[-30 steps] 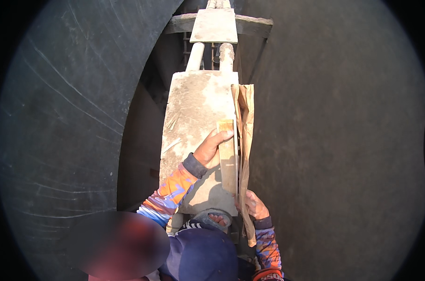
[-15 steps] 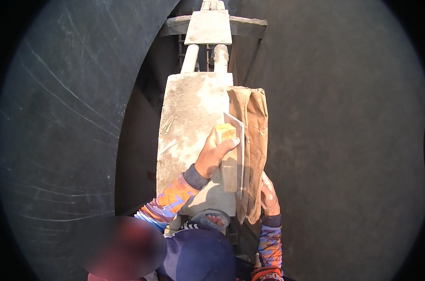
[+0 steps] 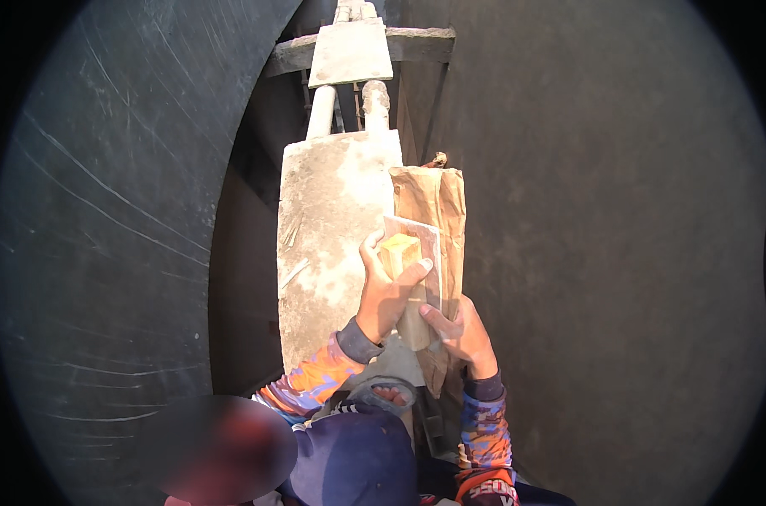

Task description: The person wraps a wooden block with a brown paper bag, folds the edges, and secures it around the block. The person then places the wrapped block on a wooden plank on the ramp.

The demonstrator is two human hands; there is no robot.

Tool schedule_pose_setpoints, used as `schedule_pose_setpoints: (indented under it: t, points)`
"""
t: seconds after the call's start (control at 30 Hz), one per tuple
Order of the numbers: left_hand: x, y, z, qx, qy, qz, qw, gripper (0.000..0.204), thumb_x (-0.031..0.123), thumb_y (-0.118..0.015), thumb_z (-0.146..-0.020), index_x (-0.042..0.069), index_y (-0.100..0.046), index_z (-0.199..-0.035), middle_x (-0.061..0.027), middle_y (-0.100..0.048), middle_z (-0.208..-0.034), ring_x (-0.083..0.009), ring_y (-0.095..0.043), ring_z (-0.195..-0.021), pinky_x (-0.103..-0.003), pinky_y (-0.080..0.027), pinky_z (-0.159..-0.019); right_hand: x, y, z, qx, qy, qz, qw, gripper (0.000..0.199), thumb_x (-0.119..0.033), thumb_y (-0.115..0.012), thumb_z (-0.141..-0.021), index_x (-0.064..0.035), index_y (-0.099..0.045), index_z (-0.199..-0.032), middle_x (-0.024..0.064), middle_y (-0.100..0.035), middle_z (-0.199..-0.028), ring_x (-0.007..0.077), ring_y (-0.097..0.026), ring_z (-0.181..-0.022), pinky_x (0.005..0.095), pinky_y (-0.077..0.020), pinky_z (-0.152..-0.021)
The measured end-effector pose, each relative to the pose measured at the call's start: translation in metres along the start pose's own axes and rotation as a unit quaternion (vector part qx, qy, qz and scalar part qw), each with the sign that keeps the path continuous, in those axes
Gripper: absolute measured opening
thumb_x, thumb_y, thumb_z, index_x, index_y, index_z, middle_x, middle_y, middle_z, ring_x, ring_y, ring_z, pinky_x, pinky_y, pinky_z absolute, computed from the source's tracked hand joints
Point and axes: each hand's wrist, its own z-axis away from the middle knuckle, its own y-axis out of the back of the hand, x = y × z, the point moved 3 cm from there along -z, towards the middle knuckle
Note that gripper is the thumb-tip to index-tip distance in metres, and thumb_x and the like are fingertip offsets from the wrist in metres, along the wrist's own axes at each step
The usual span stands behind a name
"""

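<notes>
My left hand [image 3: 389,291] is closed round a squared wooden block [image 3: 401,251], its thumb over the near face. Against the block's right side stands a thin, pale flat plate [image 3: 432,240]; whether the two are joined I cannot tell. Behind the plate hangs a creased, folded sheet of brown paper [image 3: 450,207], like a paper sack. My right hand [image 3: 467,336] grips the lower right part of the paper and plate, its thumb in front and its fingers hidden behind.
Below my hands runs a cement-stained plank [image 3: 332,211], with a smaller board [image 3: 351,52] on poles beyond it. A dark curved wall [image 3: 113,236] rises on the left, with a dark gap beside the plank. A grey wall [image 3: 602,253] fills the right. My foot [image 3: 389,395] rests near the plank.
My right hand has moved up and left, bringing its thumb onto the front of the plate and paper. The plate has turned to show more of its face. The view has shifted slightly.
</notes>
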Motion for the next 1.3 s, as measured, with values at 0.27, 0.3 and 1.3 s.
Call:
schedule_pose_setpoints:
  t: [0.27, 0.3, 1.3]
  points:
    - [0.005, -0.008, -0.001, -0.062, -0.037, -0.012, 0.997, 0.061, 0.013, -0.068, -0.089, 0.003, -0.037, -0.141, -0.0074, -0.052, -0.120, -0.0148, -0.053, -0.108, -0.028, -0.046, -0.093, 0.009, 0.005, -0.003, -0.058, -0.052, -0.021, 0.997, 0.035, -0.033, -0.061, -0.101, 0.0016, -0.066, -0.101, -0.0009, -0.061, -0.078, 0.0051, -0.051, -0.068, 0.0249, -0.0431, -0.058]
    - [0.004, -0.009, 0.000, -0.066, -0.041, -0.018, 0.997, 0.061, 0.013, -0.067, -0.089, 0.003, -0.037, -0.142, -0.0076, -0.052, -0.121, -0.0150, -0.053, -0.109, -0.028, -0.046, -0.094, 0.007, 0.006, -0.004, -0.051, -0.023, -0.015, 0.998, 0.035, -0.033, -0.060, -0.102, 0.0016, -0.066, -0.102, -0.0012, -0.061, -0.077, 0.0048, -0.050, -0.068, 0.0249, -0.0433, -0.058]
    - [0.024, -0.010, -0.005, -0.297, -0.098, -0.090, 0.946, 0.040, 0.001, -0.053, -0.098, -0.005, -0.057, -0.137, -0.0120, -0.068, -0.125, -0.0156, -0.064, -0.112, -0.029, -0.049, -0.101, 0.031, 0.055, 0.048, -0.163, -0.059, -0.173, 0.970, 0.054, -0.026, -0.062, -0.101, 0.0041, -0.046, -0.143, 0.0092, -0.057, -0.135, 0.0160, -0.055, -0.119, 0.0332, -0.0453, -0.104]
